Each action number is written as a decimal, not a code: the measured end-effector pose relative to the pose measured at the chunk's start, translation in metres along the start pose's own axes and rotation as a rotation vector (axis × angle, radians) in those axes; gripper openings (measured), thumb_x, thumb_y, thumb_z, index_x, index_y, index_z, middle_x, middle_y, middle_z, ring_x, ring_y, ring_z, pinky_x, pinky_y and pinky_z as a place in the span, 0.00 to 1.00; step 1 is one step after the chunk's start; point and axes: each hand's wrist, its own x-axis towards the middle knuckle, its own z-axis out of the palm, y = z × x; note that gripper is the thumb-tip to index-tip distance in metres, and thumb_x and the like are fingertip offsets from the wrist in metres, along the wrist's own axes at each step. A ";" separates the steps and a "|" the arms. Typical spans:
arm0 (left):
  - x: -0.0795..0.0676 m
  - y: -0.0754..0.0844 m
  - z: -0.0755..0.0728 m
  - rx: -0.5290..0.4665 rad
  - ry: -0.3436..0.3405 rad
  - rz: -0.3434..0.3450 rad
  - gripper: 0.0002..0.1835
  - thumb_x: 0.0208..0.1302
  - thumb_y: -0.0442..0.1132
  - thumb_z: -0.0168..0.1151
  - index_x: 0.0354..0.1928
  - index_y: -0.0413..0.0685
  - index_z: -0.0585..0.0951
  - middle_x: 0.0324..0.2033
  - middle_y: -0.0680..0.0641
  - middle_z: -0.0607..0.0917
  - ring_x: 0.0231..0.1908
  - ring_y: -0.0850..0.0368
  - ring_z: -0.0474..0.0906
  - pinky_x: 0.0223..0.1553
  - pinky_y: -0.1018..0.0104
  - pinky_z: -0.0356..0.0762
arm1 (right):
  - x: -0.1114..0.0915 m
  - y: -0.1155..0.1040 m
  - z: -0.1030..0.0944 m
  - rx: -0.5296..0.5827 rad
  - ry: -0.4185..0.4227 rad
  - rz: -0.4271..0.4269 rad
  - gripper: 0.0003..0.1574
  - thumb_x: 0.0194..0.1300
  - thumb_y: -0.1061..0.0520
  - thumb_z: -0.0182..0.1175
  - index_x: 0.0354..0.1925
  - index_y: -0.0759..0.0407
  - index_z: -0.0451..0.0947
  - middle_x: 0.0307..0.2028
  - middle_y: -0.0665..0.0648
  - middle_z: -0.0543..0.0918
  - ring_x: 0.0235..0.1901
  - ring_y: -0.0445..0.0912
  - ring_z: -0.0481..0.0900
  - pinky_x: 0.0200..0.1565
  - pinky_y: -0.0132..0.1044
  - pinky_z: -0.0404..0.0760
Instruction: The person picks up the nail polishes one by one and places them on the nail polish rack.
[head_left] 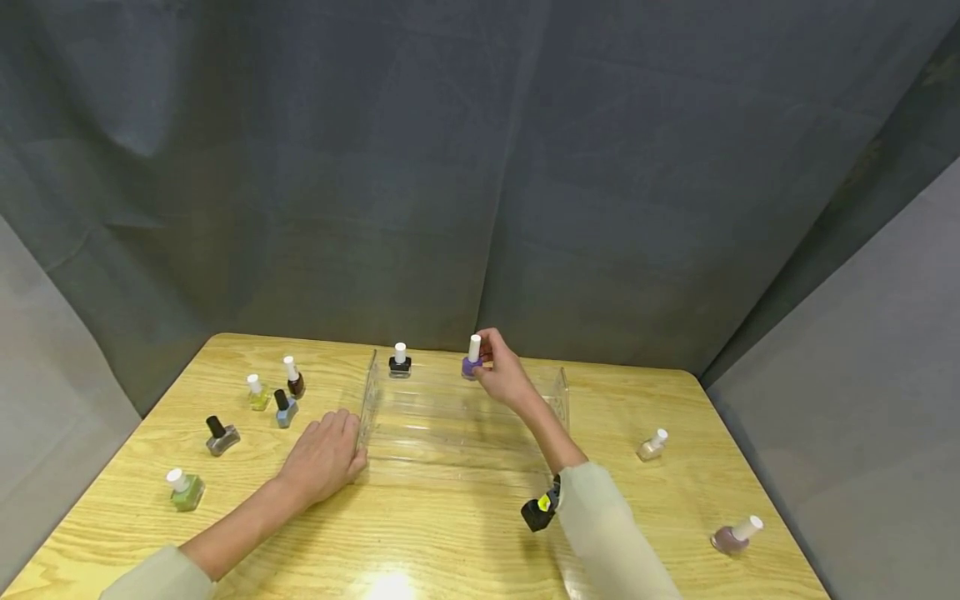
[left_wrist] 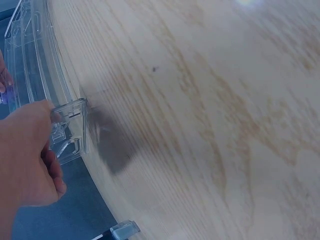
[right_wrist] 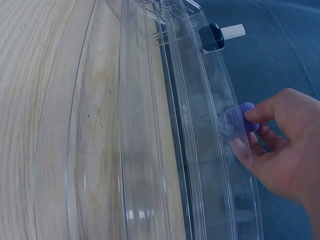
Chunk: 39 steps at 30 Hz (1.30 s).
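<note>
A clear stepped plastic rack stands at the middle back of the table. My left hand holds its left side panel, with the fingers curled at the edge in the left wrist view. At the rack's top tier, my right hand pinches a purple nail polish bottle with a white cap, held upright behind the clear front lip. Left of it on the same tier stands a black nail polish bottle with a white cap.
On the table's left lie or stand yellow, dark brown, blue, grey and green polish bottles. A pale bottle and a mauve bottle lie at right. A dark curtain hangs behind.
</note>
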 end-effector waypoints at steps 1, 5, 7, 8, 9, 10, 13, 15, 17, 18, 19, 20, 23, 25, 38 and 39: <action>0.000 0.000 0.000 -0.003 -0.002 0.000 0.14 0.62 0.43 0.63 0.33 0.43 0.68 0.26 0.50 0.63 0.26 0.55 0.58 0.27 0.62 0.60 | -0.001 0.000 0.000 -0.003 0.001 0.002 0.28 0.63 0.76 0.56 0.59 0.62 0.65 0.48 0.64 0.77 0.49 0.56 0.77 0.49 0.46 0.80; -0.001 0.001 0.000 -0.003 -0.006 0.001 0.14 0.62 0.43 0.62 0.32 0.44 0.67 0.26 0.51 0.62 0.26 0.55 0.58 0.27 0.63 0.60 | -0.002 0.000 0.000 -0.010 0.003 -0.006 0.27 0.63 0.76 0.56 0.58 0.62 0.65 0.47 0.63 0.77 0.48 0.56 0.78 0.48 0.45 0.80; -0.001 0.001 -0.001 0.002 -0.001 0.001 0.14 0.61 0.43 0.63 0.32 0.44 0.67 0.26 0.51 0.62 0.26 0.55 0.58 0.27 0.63 0.60 | -0.001 0.000 0.000 -0.006 0.002 -0.008 0.27 0.62 0.76 0.57 0.58 0.62 0.65 0.47 0.63 0.77 0.48 0.55 0.78 0.48 0.44 0.80; -0.002 0.001 -0.001 0.004 0.002 0.001 0.14 0.61 0.43 0.63 0.32 0.44 0.68 0.26 0.51 0.62 0.26 0.55 0.58 0.27 0.63 0.60 | -0.001 0.000 0.000 -0.006 0.004 -0.009 0.28 0.62 0.76 0.57 0.58 0.62 0.65 0.47 0.63 0.77 0.48 0.55 0.78 0.48 0.44 0.80; -0.002 0.001 -0.001 0.006 0.006 0.002 0.14 0.61 0.43 0.63 0.32 0.43 0.68 0.26 0.51 0.62 0.26 0.55 0.58 0.27 0.63 0.60 | -0.001 0.000 0.001 -0.005 0.005 -0.008 0.28 0.62 0.75 0.58 0.58 0.62 0.65 0.47 0.63 0.77 0.48 0.55 0.78 0.48 0.44 0.80; -0.002 0.001 -0.002 0.006 0.010 0.003 0.14 0.61 0.43 0.63 0.33 0.43 0.68 0.26 0.51 0.62 0.26 0.55 0.59 0.27 0.62 0.60 | -0.001 0.000 0.001 -0.003 0.005 -0.003 0.28 0.62 0.75 0.58 0.58 0.62 0.65 0.47 0.63 0.77 0.48 0.55 0.77 0.48 0.44 0.80; -0.002 0.001 -0.001 0.005 0.025 0.011 0.15 0.60 0.42 0.63 0.32 0.43 0.67 0.26 0.51 0.62 0.26 0.55 0.58 0.26 0.63 0.60 | -0.002 -0.001 0.000 -0.002 0.008 0.005 0.29 0.62 0.74 0.60 0.59 0.62 0.65 0.49 0.62 0.77 0.48 0.54 0.77 0.49 0.45 0.80; -0.002 0.000 -0.001 0.005 0.034 0.017 0.15 0.59 0.42 0.63 0.31 0.44 0.66 0.26 0.51 0.61 0.25 0.55 0.58 0.25 0.63 0.60 | -0.002 -0.001 -0.001 0.003 0.011 0.005 0.30 0.61 0.74 0.60 0.60 0.62 0.66 0.50 0.63 0.77 0.49 0.54 0.77 0.50 0.46 0.79; -0.002 0.000 -0.001 0.006 0.040 0.022 0.15 0.59 0.41 0.63 0.30 0.45 0.65 0.25 0.51 0.60 0.25 0.55 0.58 0.24 0.63 0.59 | -0.003 -0.001 -0.003 0.003 0.015 0.000 0.30 0.61 0.73 0.60 0.60 0.62 0.66 0.52 0.63 0.77 0.50 0.55 0.77 0.52 0.47 0.78; -0.002 0.000 -0.001 0.007 0.041 0.022 0.15 0.58 0.41 0.63 0.30 0.45 0.65 0.25 0.51 0.60 0.25 0.55 0.57 0.25 0.63 0.59 | -0.004 0.000 -0.004 0.003 0.017 -0.002 0.30 0.61 0.73 0.59 0.60 0.62 0.66 0.52 0.63 0.77 0.51 0.56 0.76 0.53 0.47 0.77; -0.002 0.000 -0.001 0.007 0.040 0.022 0.15 0.59 0.41 0.63 0.30 0.45 0.65 0.25 0.51 0.60 0.25 0.55 0.57 0.25 0.63 0.59 | -0.004 0.000 -0.005 0.003 0.020 -0.004 0.29 0.61 0.73 0.59 0.59 0.62 0.66 0.53 0.63 0.77 0.52 0.57 0.76 0.54 0.47 0.76; -0.002 0.000 -0.002 0.006 0.037 0.021 0.15 0.59 0.41 0.63 0.30 0.45 0.65 0.25 0.51 0.60 0.25 0.55 0.57 0.25 0.63 0.59 | -0.005 0.000 -0.007 -0.001 0.026 -0.006 0.29 0.61 0.73 0.58 0.59 0.63 0.66 0.53 0.63 0.77 0.52 0.58 0.75 0.55 0.47 0.75; -0.002 0.000 -0.003 -0.002 0.028 0.019 0.15 0.59 0.41 0.63 0.30 0.45 0.65 0.25 0.51 0.59 0.25 0.55 0.57 0.25 0.63 0.59 | -0.008 0.001 -0.016 -0.017 0.041 -0.013 0.28 0.61 0.73 0.55 0.59 0.63 0.67 0.53 0.64 0.76 0.53 0.60 0.74 0.55 0.49 0.74; -0.002 0.001 -0.003 -0.010 0.021 0.013 0.15 0.59 0.41 0.63 0.30 0.45 0.65 0.25 0.51 0.60 0.25 0.55 0.57 0.26 0.63 0.59 | -0.010 0.001 -0.024 -0.024 0.055 -0.022 0.27 0.62 0.72 0.55 0.59 0.63 0.67 0.53 0.65 0.75 0.53 0.61 0.74 0.55 0.49 0.74; -0.002 -0.001 0.003 -0.015 -0.018 -0.002 0.14 0.61 0.42 0.62 0.32 0.44 0.66 0.26 0.50 0.62 0.26 0.54 0.59 0.26 0.63 0.60 | -0.047 0.003 -0.089 -0.084 0.094 -0.054 0.22 0.71 0.66 0.57 0.60 0.60 0.66 0.55 0.62 0.73 0.54 0.56 0.73 0.56 0.51 0.73; -0.002 -0.001 0.003 -0.009 -0.018 -0.002 0.14 0.61 0.43 0.62 0.32 0.44 0.67 0.26 0.50 0.63 0.26 0.54 0.59 0.26 0.63 0.60 | -0.051 0.004 -0.094 -0.087 0.097 -0.049 0.22 0.71 0.66 0.57 0.60 0.60 0.66 0.55 0.62 0.73 0.54 0.56 0.73 0.56 0.52 0.73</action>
